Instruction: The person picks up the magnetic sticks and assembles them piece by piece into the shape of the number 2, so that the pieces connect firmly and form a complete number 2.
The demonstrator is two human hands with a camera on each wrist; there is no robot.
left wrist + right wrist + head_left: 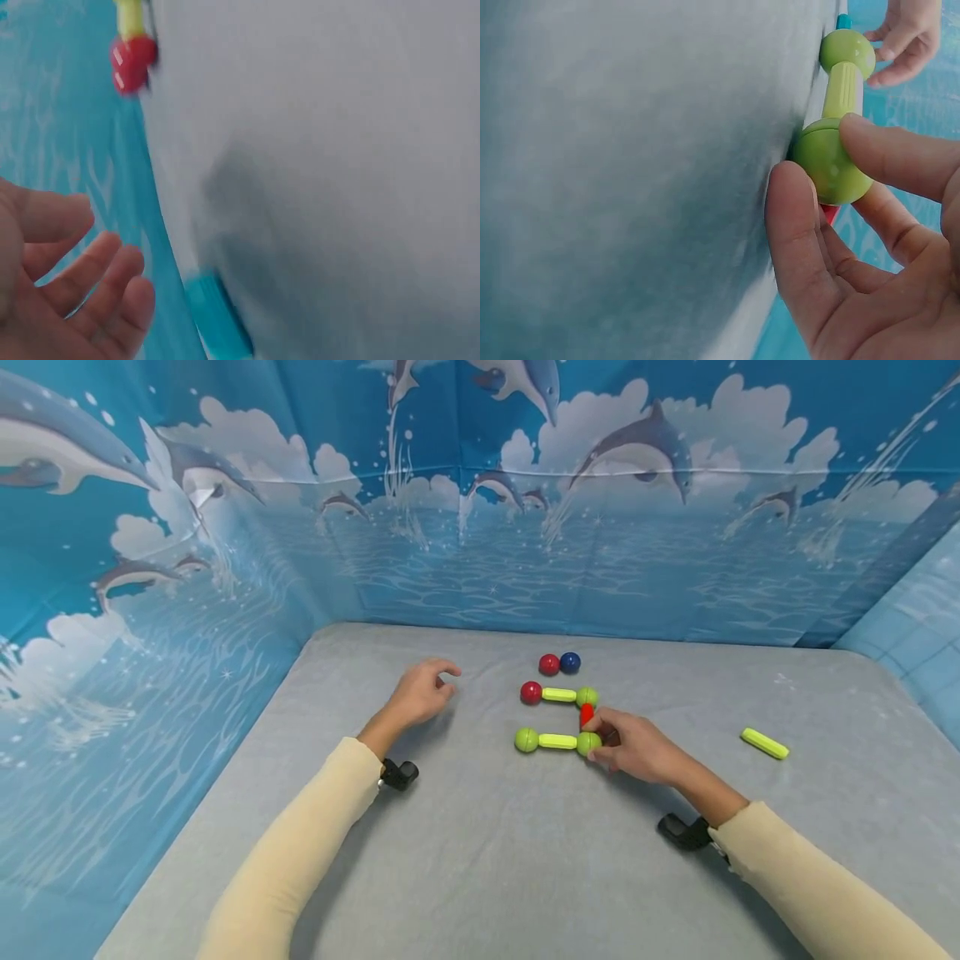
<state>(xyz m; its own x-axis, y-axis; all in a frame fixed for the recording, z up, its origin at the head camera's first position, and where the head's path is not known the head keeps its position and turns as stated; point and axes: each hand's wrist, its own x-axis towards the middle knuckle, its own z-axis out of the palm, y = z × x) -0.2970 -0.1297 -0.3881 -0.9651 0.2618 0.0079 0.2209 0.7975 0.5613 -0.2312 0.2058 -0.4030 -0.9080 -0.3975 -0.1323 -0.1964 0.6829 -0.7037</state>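
My right hand (636, 746) pinches a green ball (829, 161) at the near right corner of a joined toy of balls and rods. From that ball a yellow-green rod (557, 742) runs left to another green ball (527, 740). A red rod (587, 717) leads back to a third green ball (587, 697), and a second yellow-green rod (558, 695) joins that one to a red ball (531, 692). My left hand (422, 692) hovers over the table to the left, fingers loosely bent, holding nothing. Below it lies a teal rod (217, 315), hidden in the head view.
Behind the toy, a loose red ball (549, 664) and a dark blue ball (570, 662) sit side by side. A single yellow-green rod (764, 743) lies far right on the grey cloth (480, 860). A dolphin-print curtain (480, 568) encloses the back and sides.
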